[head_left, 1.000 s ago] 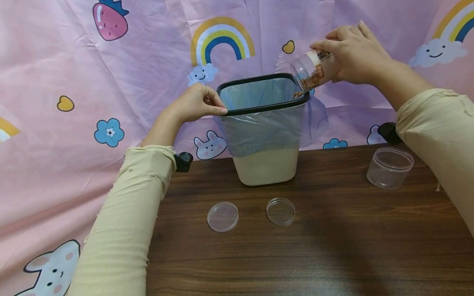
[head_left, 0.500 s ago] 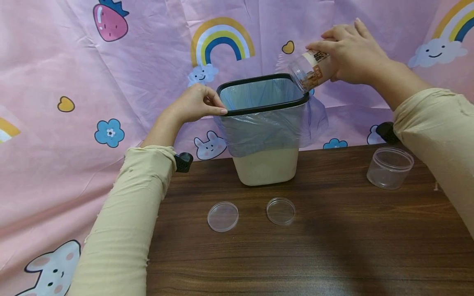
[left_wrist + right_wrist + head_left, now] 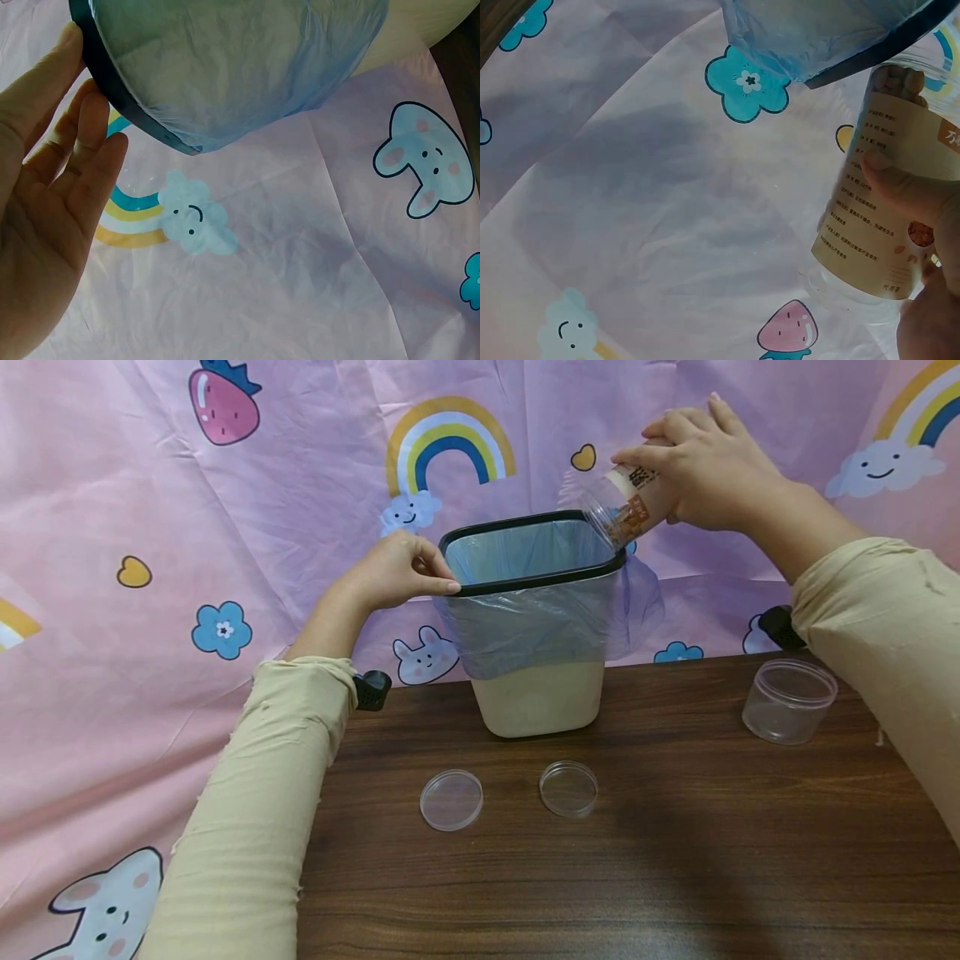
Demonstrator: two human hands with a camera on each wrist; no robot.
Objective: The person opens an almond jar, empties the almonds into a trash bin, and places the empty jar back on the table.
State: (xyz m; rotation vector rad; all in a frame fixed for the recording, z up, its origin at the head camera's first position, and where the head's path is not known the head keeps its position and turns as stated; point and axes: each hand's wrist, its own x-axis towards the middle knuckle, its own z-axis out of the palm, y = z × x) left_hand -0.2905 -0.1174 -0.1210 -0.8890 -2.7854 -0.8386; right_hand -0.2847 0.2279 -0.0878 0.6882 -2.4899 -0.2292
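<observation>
A cream trash bin (image 3: pixel 540 702) with a black rim stands at the back of the table, a translucent bluish bag folded over its rim. At the bin's left front corner my left hand (image 3: pixel 401 568) pinches the rim (image 3: pixel 124 97) between thumb and fingers. My right hand (image 3: pixel 712 468) grips a clear plastic jar (image 3: pixel 877 202) with a beige printed label. The jar tilts mouth-down to the left, its opening overlapping the bin's right back corner in the head view. Brown chunky pieces (image 3: pixel 900 81) gather near the jar's mouth.
Two clear round lids lie in front of the bin, the left lid (image 3: pixel 452 802) and the right lid (image 3: pixel 568 789). To the right, a clear open tub (image 3: pixel 787 718) stands on the dark wood table (image 3: pixel 600 885). Behind hangs a pink and lilac cartoon cloth (image 3: pixel 315 485).
My right hand and the jar have shifted slightly left, further over the bin's corner. Brown pieces seen just outside the jar's mouth one second ago no longer show there. My left hand stays put.
</observation>
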